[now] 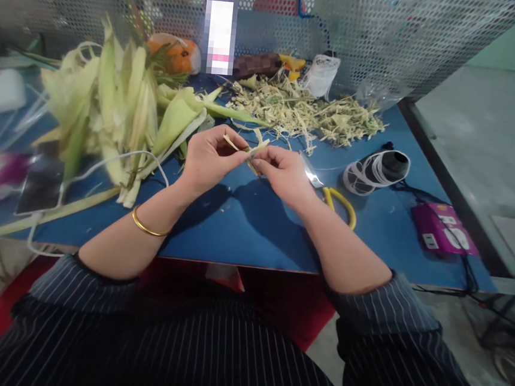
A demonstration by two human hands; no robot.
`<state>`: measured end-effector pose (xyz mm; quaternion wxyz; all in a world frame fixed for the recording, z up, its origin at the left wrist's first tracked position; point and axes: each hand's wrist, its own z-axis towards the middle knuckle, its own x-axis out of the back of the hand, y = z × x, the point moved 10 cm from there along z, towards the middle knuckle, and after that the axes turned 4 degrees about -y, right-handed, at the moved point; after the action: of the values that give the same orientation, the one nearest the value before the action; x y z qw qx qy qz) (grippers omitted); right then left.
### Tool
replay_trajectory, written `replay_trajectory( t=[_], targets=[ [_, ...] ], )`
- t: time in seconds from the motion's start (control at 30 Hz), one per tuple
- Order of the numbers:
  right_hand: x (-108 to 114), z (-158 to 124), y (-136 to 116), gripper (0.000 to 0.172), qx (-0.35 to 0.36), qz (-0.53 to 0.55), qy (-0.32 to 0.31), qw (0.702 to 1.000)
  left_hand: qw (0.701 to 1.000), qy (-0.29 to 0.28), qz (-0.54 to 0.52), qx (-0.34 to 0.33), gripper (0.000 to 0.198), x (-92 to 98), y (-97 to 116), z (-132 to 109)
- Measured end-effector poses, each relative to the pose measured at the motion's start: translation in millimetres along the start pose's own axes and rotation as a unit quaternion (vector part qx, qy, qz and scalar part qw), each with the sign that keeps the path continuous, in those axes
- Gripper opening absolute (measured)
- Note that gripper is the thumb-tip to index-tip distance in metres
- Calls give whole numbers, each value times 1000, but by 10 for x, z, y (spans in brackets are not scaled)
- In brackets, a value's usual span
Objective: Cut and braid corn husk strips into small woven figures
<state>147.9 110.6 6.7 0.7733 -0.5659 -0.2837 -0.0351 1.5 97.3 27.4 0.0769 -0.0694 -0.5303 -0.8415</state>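
Between my fingertips, above the middle of the blue table [257,241], is a small piece of folded corn husk strips [258,148]. My left hand [210,156] pinches it from the left, thumb against fingers. From the right, my right hand [284,170] pinches the same piece, and the two hands' fingertips almost meet. Just right of my right hand lie scissors with yellow handles [350,208], their blades partly hidden behind the hand. A cone of white thread [376,170] lies tilted farther right, with a thin thread running from it toward my hands.
A large heap of corn husks [112,96] fills the left side. Husk scraps [292,109] are piled at the back before a perforated metal panel [370,35]. A dark phone [42,180] with a white cable lies left; a purple packet [444,227] is at right.
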Motion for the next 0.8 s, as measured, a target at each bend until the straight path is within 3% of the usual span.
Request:
replay_trajectory(
  t=[0.1, 0.2, 0.4, 0.5, 0.63, 0.73, 0.8],
  targets=[
    [-3, -72, -239, 15, 93, -141, 20, 985, 995, 42, 87, -25, 16, 68, 73, -22],
    [-57, -130, -383, 20, 156, -221, 16, 963, 989, 44, 139, -30, 12, 57, 133, -53],
    [-35, -110, -405, 19, 170, -156, -11, 973, 960, -32, 273, -61, 7, -119, 219, -101],
    [-23, -53, -313, 15, 132, -132, -28, 982, 915, -58, 389, -85, 12, -201, 231, -129],
    [35, 15, -131, 7, 49, -126, -39, 990, 832, -108, 536, -99, 17, -374, 236, -234],
    [4, 26, -21, 7, 0, -87, -85, 993, 767, -155, 612, -112, 23, -571, 294, -379],
    [-55, 17, 6, 11, -13, -66, -123, 990, 740, -194, 634, -116, 28, -715, 331, -486]
  ],
)
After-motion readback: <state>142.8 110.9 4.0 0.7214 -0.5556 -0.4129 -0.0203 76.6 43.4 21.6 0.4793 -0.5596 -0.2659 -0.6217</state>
